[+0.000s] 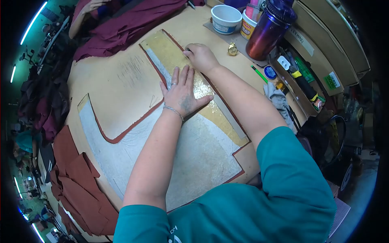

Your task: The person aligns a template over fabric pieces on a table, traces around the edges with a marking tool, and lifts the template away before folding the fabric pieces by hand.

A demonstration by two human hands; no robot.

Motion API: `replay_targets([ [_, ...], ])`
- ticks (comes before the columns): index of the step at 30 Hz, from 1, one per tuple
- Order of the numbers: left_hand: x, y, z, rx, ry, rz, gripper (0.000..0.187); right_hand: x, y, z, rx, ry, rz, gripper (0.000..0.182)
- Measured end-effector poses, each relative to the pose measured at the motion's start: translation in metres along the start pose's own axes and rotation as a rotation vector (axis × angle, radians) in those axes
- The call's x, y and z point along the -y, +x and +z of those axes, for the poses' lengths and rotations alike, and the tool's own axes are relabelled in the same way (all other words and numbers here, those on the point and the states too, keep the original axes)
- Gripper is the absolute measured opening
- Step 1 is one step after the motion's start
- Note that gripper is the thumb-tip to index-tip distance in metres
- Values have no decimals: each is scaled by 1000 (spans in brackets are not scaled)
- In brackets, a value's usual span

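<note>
My left hand [184, 92] lies flat with fingers spread on a large garment pattern template [186, 152], part whitish-grey and part shiny yellow. Rust-brown fabric [239, 175] shows as a narrow border from under the template's edges. My right hand [201, 58] is closed at the template's upper right edge. A small dark tip shows at its fingers, but what it grips is too hidden to name.
Rust-brown cut pieces [79, 182] lie at the left, maroon fabric [117, 34] at the far side by another person's hand [94, 5]. Toward the right stand a white tub [226, 19], a purple-red tumbler [269, 34], a gold watch [232, 49], a green pen [259, 74] and a tool box [298, 81].
</note>
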State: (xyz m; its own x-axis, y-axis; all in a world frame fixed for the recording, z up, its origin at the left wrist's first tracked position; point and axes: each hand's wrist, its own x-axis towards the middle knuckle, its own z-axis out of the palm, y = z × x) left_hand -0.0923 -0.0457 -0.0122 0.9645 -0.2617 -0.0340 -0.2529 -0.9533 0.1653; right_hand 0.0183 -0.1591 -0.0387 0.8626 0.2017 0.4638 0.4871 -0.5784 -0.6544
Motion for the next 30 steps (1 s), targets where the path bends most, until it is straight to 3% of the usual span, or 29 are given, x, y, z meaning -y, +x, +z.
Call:
replay_targets([
  [4,-2,-1,-2,-11,3,4,101,30,-103,-64,37,-132,-78,12],
  [6,-2,-1,1,-52,22,10,98,45,-154,-95,71,-70,44,10],
  [9,-5,-4,0,-75,5,-6,95,46,-172,-100,-9,-29,23,10],
  [10,-7,-11,3,-209,31,13,79,46,-175,-100,-14,-23,27,10],
  [13,-30,-48,9,-291,-25,187,60,41,-171,-98,-50,-8,-2,10],
  [15,-56,-86,4,-127,-131,350,47,38,-174,-95,-81,-14,-25,10],
  [21,-79,-118,16,-158,-208,283,50,43,-184,-105,-33,-41,-62,9],
  [27,-77,-116,19,-155,-195,291,51,65,-236,-143,46,-5,104,10],
  [30,-78,-116,19,-142,-182,275,52,43,-187,-108,-14,-40,-33,11],
])
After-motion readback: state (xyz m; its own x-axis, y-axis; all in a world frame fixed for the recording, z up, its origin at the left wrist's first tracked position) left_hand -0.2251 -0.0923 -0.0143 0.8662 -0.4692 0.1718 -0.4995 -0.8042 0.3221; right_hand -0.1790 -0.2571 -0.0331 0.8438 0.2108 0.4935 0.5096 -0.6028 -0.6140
